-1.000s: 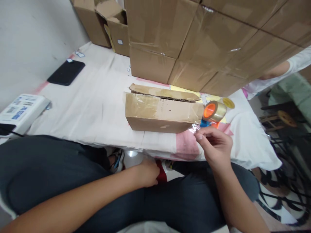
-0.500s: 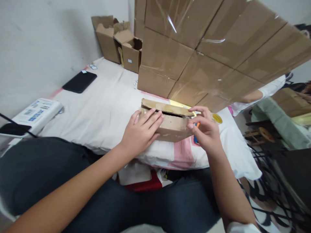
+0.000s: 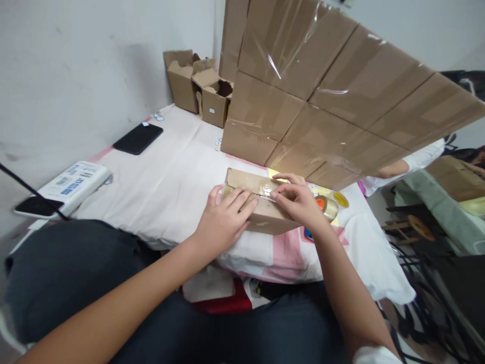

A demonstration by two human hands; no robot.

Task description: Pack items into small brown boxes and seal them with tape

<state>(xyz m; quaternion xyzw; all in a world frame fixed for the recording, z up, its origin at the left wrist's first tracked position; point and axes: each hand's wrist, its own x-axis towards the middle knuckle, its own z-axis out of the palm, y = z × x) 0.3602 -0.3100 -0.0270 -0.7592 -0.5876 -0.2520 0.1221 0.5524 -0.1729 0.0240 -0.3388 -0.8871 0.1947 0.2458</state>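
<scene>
Steadies oblong brown cardboard box (image 3: 269,223), closed, apparently not fully taped, under spread left grip (image 3: 224,217); pinches clear tape (image 3: 265,190) in right grip (image 3: 299,202).

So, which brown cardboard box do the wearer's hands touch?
The low brown cardboard box nearest the wearer, under the left hand and right hand; the brown cardboard stack and open cardboard boxes stand farther back.

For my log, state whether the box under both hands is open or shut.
The box looks shut: top flaps folded down, edges meeting, shiny tape by the right hand.
</scene>
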